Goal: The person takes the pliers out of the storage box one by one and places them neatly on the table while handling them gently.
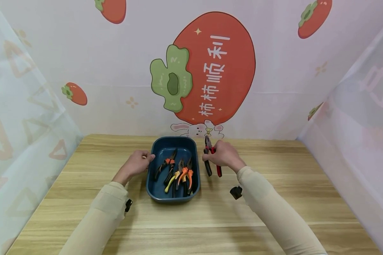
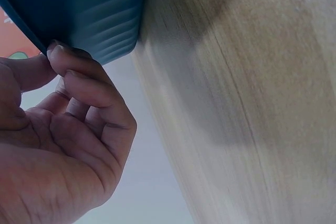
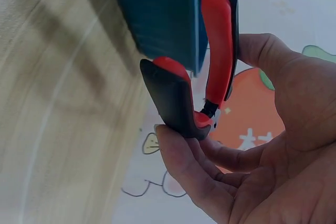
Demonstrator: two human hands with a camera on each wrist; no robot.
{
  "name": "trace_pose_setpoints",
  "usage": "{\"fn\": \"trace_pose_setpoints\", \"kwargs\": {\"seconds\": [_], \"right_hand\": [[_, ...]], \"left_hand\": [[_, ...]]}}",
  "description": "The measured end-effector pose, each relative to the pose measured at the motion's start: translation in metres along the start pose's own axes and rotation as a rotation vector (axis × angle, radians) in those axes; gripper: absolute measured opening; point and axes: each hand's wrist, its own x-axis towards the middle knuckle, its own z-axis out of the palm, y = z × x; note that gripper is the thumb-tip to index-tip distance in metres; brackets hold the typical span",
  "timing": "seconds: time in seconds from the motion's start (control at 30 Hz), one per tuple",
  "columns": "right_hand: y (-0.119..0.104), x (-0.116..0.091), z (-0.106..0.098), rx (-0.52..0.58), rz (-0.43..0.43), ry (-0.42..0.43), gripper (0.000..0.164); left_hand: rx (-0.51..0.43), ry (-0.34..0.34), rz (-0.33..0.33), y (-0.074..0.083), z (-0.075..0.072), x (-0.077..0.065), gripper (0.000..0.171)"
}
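A blue plastic bin (image 1: 173, 199) stands on the table with several pliers (image 1: 184, 174) in it, their handles orange, black and yellow. My left hand (image 1: 136, 163) pinches the bin's left rim between thumb and forefinger; the left wrist view shows this pinch at the bin wall (image 2: 105, 24). Just right of the bin, my right hand (image 1: 225, 154) grips a pair of pliers with red and black handles (image 3: 220, 40). Those handles are spread apart and hang downward, while the metal nose points up and away. Thumb and fingers hold them from both sides in the right wrist view.
The wooden table (image 1: 268, 212) reaches back to a wall cloth (image 1: 274, 117) printed with persimmons. Pale cloth sheets hang at the left and right sides. A black wrist device (image 1: 236, 192) sits below my right sleeve.
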Motion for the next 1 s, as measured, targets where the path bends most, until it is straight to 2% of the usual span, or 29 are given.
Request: {"fn": "trace_pose_setpoints", "kwargs": {"seconds": [0.2,0.63,1.0], "right_hand": [[0.005,0.004,0.007,-0.021,0.050,-0.006,0.049],[0.011,0.014,0.026,-0.021,0.097,-0.026,0.045],[0.017,0.027,0.036,-0.026,0.098,-0.015,0.039]], "left_hand": [[0.009,0.000,-0.004,0.001,0.000,0.000,0.033],[-0.001,0.001,0.000,0.003,-0.001,-0.001,0.034],[0.007,0.004,-0.009,0.003,-0.001,-0.002,0.033]]}}
